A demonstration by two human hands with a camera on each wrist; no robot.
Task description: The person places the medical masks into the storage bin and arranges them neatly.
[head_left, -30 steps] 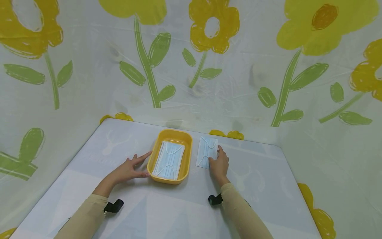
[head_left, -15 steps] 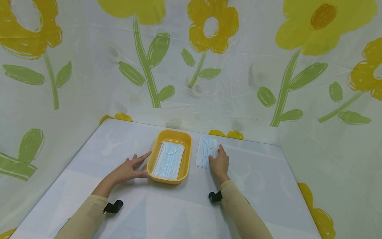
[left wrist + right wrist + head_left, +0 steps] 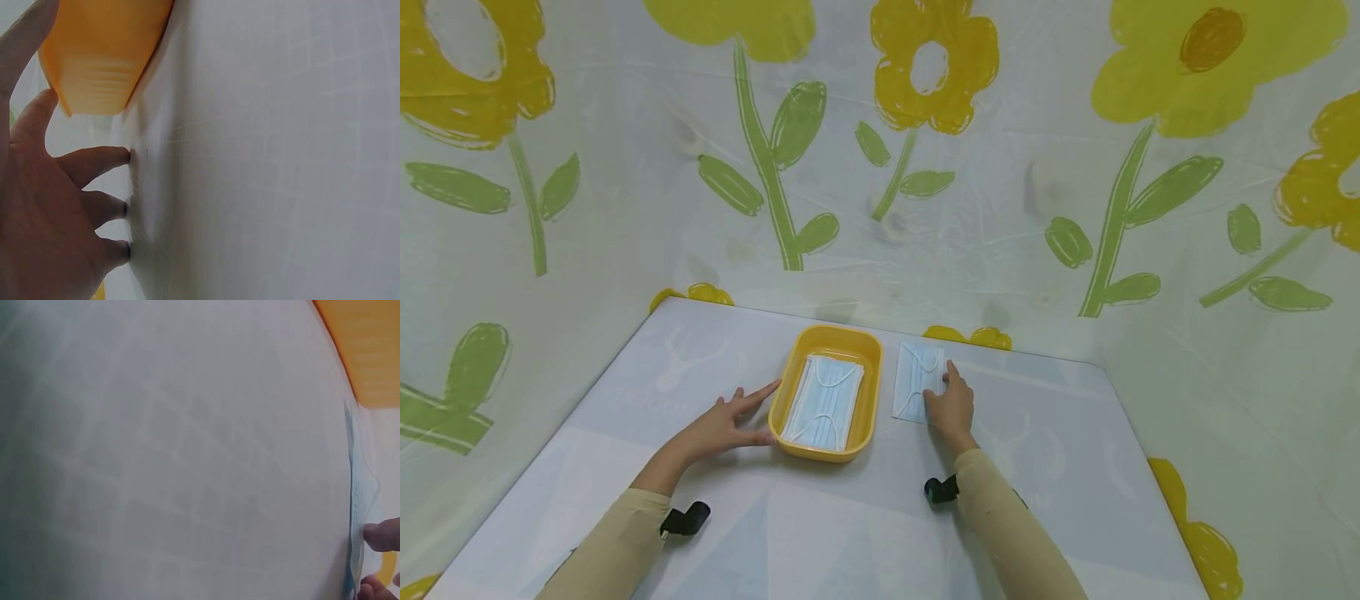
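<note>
A yellow tray [image 3: 874, 408] stands on the table with a light-blue face mask [image 3: 826, 398] lying inside, its white ear loops on top. My left hand [image 3: 722, 427] is at the tray's left side, thumb and forefinger spread against its wall. In the left wrist view its other fingertips rest on the table. Right of the tray lies another face mask [image 3: 916, 383]. My right hand [image 3: 953, 412] pinches the right edge of this mask, the thumb on top and the fingers curled at the edge. Part of that edge is hidden by the hand.
The pale patterned table [image 3: 820, 533] runs back to a wall cloth [image 3: 985, 217] printed with yellow flowers. A black camera [image 3: 687, 518] sits at the left wrist, and another black camera [image 3: 940, 492] at the right wrist.
My right hand has shifted very slightly left, and its fingers have drawn in against the mask's right edge. The left hand and the tray stay in place.
</note>
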